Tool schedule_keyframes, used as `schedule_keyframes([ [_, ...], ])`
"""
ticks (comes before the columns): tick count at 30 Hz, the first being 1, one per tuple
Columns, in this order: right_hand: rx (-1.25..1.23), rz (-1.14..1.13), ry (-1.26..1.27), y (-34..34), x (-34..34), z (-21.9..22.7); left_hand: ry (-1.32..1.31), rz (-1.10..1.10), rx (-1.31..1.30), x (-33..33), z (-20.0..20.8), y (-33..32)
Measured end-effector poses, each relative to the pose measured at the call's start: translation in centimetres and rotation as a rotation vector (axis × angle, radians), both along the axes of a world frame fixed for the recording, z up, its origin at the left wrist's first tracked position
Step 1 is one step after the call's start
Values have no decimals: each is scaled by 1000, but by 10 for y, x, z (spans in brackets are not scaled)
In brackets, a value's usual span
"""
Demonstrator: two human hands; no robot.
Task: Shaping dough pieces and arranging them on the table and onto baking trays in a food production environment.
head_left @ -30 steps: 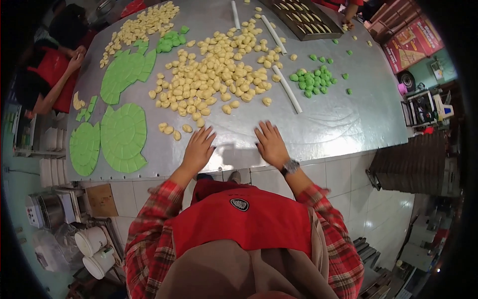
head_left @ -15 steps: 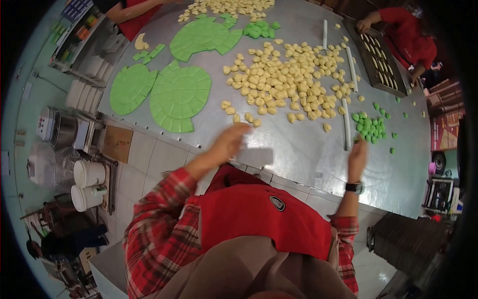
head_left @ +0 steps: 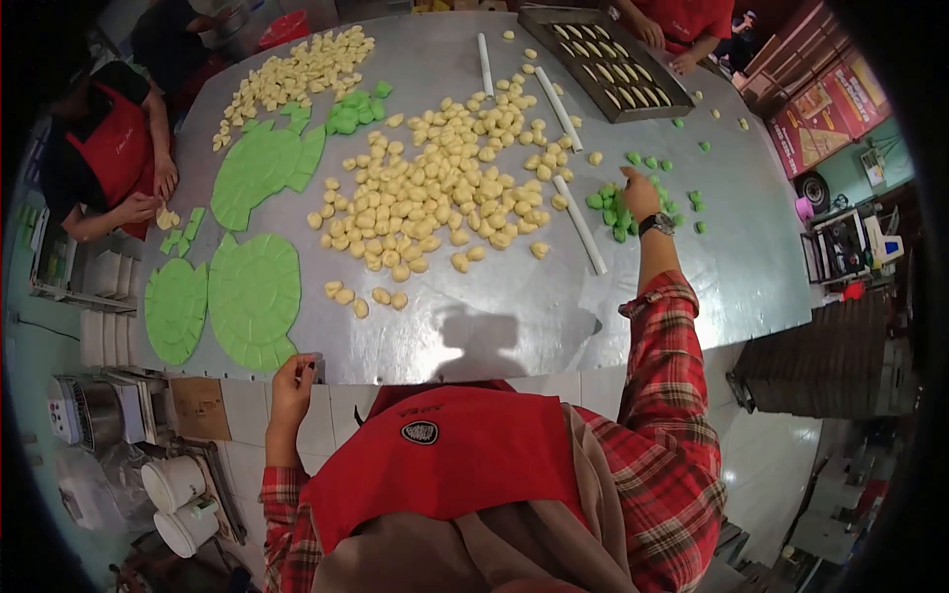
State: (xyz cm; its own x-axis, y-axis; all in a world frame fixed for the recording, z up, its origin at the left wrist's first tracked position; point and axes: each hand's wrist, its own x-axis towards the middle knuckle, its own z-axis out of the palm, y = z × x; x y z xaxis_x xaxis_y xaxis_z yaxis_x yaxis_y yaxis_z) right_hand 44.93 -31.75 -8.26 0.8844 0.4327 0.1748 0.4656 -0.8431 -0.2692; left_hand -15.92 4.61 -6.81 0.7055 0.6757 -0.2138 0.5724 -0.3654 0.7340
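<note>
On the right of the metal table [head_left: 722, 296], my right hand [head_left: 641, 196] reaches over a loose pile of small green dough pieces [head_left: 618, 212]. One finger is stretched out, and the other fingertips are partly hidden. My left hand [head_left: 291, 390] is at the table's front edge, beside a large scored green dough sheet [head_left: 255, 296]. Its fingers are curled toward the thumb; whatever may be between them is too small to make out. Many pale yellow dough balls [head_left: 415, 188] spread over the middle of the table. Between them and the green pieces lies a white rod [head_left: 580, 225].
Two more white rods [head_left: 485, 65] [head_left: 560, 109] lie farther back. A dark tray [head_left: 647, 112] holds rows of pale crescent pieces, with a person's hands [head_left: 682, 61] behind it. At left, another person's hands [head_left: 158, 198] hold a small yellow piece near more green sheets [head_left: 176, 311].
The view has swung to the right. My right arm now extends farther over the table, with the hand at the green pieces. My left hand has drawn back leftward to the front edge.
</note>
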Motion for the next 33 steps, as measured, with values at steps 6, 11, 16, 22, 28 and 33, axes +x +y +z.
schedule_keyframes([
  [6, -225, 117, 13, 5, 25, -32, -133, 173, 42, -29, -16, 3],
  [11, 258, 157, 203, -12, 79, -34, -160, 259, -89, -16, -22, -7],
  [16, 725, 139, 573, 45, 76, -16, -152, 186, 10, 1, -5, -18],
  [22, 506, 432, -19, 97, -7, -13, -92, 197, 182, 31, 5, 26],
  [28, 514, 717, 248, 141, -215, -18, -154, 104, 612, 82, -5, 145],
  [33, 392, 716, 229, 117, -310, -15, -12, 270, 791, 89, -21, 256],
])
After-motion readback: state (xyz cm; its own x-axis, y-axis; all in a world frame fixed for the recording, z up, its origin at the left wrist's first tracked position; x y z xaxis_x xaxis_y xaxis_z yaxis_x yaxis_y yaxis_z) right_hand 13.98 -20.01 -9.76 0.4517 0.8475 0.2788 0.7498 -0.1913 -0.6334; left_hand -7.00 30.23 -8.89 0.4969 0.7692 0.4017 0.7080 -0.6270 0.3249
